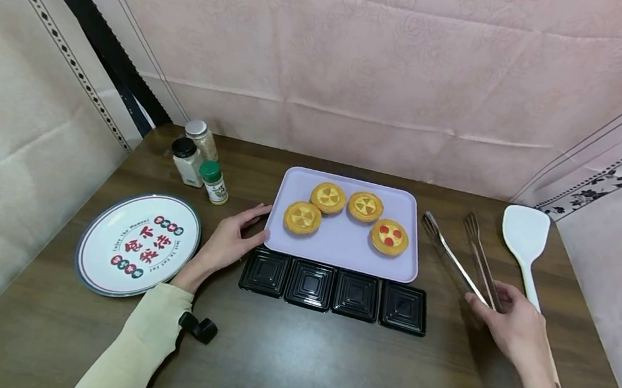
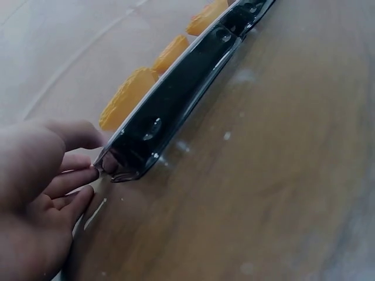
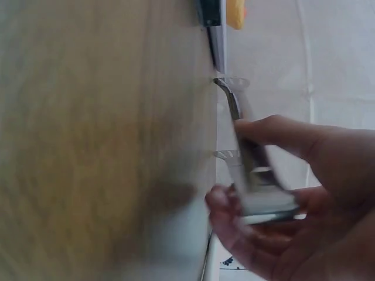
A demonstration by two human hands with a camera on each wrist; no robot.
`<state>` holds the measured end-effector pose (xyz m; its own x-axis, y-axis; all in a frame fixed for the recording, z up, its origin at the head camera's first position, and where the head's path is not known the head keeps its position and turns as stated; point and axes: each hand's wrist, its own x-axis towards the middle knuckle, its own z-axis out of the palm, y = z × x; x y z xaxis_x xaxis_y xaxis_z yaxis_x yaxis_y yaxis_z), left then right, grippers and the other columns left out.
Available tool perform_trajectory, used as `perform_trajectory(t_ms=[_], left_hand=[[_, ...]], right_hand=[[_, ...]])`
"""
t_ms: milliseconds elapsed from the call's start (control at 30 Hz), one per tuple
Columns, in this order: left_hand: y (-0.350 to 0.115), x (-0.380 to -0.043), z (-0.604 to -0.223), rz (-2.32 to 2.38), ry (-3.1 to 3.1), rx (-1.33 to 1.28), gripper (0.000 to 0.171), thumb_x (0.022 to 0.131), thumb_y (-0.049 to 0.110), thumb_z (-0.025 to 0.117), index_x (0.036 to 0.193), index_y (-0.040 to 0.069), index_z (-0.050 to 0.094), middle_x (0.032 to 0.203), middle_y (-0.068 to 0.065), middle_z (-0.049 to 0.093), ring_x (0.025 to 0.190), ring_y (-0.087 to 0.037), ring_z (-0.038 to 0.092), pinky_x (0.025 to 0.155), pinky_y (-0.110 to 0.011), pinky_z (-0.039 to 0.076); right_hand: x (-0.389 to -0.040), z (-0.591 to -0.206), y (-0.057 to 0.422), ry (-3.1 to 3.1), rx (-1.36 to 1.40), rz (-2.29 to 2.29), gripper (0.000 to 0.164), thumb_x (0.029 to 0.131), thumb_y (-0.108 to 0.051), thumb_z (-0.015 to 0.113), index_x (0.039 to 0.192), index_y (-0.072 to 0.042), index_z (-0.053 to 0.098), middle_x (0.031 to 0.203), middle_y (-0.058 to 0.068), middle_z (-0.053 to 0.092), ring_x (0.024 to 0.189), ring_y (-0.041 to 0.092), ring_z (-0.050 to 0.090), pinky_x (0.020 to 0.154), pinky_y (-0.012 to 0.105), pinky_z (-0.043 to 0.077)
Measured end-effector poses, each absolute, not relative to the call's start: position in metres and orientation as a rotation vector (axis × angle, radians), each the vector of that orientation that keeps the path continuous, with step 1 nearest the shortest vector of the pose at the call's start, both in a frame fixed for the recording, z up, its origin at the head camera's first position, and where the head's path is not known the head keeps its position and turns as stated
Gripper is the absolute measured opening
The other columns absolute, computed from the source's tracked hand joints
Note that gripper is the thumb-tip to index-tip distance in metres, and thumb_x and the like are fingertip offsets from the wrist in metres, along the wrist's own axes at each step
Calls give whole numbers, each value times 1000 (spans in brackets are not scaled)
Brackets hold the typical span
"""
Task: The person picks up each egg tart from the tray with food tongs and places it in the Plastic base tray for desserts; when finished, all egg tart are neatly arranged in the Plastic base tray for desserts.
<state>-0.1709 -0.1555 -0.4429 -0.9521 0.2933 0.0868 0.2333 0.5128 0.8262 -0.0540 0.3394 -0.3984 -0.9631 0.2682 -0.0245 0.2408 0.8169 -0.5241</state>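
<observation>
My left hand (image 1: 234,236) touches the left edge of a lavender tray (image 1: 333,252), fingers reaching forward along it and thumb near the front corner. On the tray sit several yellow tarts (image 1: 302,217); one tart (image 1: 389,237) bears red pieces, the others yellow wedges. Directly in front lies a row of black square plastic molds (image 1: 310,284), partly overlapped by the tray; the left wrist view shows the black side (image 2: 170,105) near the fingertips. My right hand (image 1: 517,326) grips metal tongs (image 1: 453,258) between thumb and fingers, their arms spread and tips pointing away, right of the tray.
A white spatula (image 1: 526,233) lies beyond the right hand. At left is a round white plate (image 1: 141,228) with red lettering. Behind it stand jars with black (image 1: 184,148), silver (image 1: 196,128) and green (image 1: 210,172) lids. Cloth (image 1: 357,67) hangs behind the table.
</observation>
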Motion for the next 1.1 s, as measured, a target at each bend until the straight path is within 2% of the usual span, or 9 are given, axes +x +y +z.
perform_trajectory(t_ms=[67, 200, 300, 400, 600, 867, 1000, 1100], left_hand=[[-155, -171, -442, 1399, 2705, 480, 54, 95, 27, 66, 145, 16, 49, 153, -10, 38, 136, -25, 40, 108, -44, 37], [-155, -171, -442, 1389, 2734, 508, 53, 95, 25, 66, 144, 14, 50, 151, -12, 40, 133, -27, 45, 105, -44, 40], [-156, -171, -444, 1418, 2749, 537, 50, 95, 22, 66, 142, 12, 52, 150, -14, 42, 129, -29, 50, 104, -44, 42], [-157, -172, -446, 1422, 2766, 552, 48, 96, 22, 66, 141, 13, 53, 149, -13, 43, 129, -27, 50, 103, -43, 43], [-158, -173, -449, 1409, 2785, 559, 47, 96, 23, 65, 141, 15, 55, 149, -11, 44, 130, -24, 49, 103, -42, 43], [-158, -172, -451, 1406, 2791, 563, 46, 96, 23, 66, 140, 17, 55, 148, -11, 44, 130, -25, 48, 104, -45, 42], [-158, -172, -451, 1401, 2803, 565, 46, 96, 24, 66, 140, 17, 55, 148, -10, 45, 130, -24, 48, 104, -45, 42], [-158, -173, -451, 1398, 2806, 571, 47, 96, 25, 66, 140, 17, 55, 148, -11, 45, 129, -25, 49, 103, -45, 42]], right_hand=[[-52, -396, 338, -2882, -433, 868, 73, 90, -47, 68, 136, 7, 49, 117, 31, 61, 93, 40, 65, 73, 43, 48], [-51, -396, 336, -2722, -470, 1070, 70, 89, -42, 71, 140, 1, 49, 92, 20, 71, 60, 21, 69, 53, 24, 51], [-52, -398, 335, -2624, -511, 1232, 70, 87, -37, 75, 141, -1, 49, 73, 4, 70, 49, 17, 65, 45, 27, 53], [-52, -399, 336, -2590, -561, 1271, 70, 85, -36, 77, 142, -5, 49, 69, -8, 65, 47, 16, 63, 44, 27, 53], [-52, -402, 337, -2596, -623, 1196, 69, 83, -39, 79, 142, -13, 53, 62, 4, 64, 43, 18, 61, 40, 28, 50], [-53, -406, 334, -2518, -653, 1262, 71, 79, -38, 83, 139, -12, 57, 66, -6, 61, 42, 14, 59, 39, 31, 52], [-53, -404, 333, -2454, -661, 1273, 65, 78, -36, 83, 135, -13, 61, 62, -3, 62, 38, 15, 58, 37, 30, 50], [-49, -398, 333, -2380, -619, 1313, 58, 80, -29, 83, 133, -14, 64, 58, 3, 65, 37, 19, 59, 38, 31, 50]])
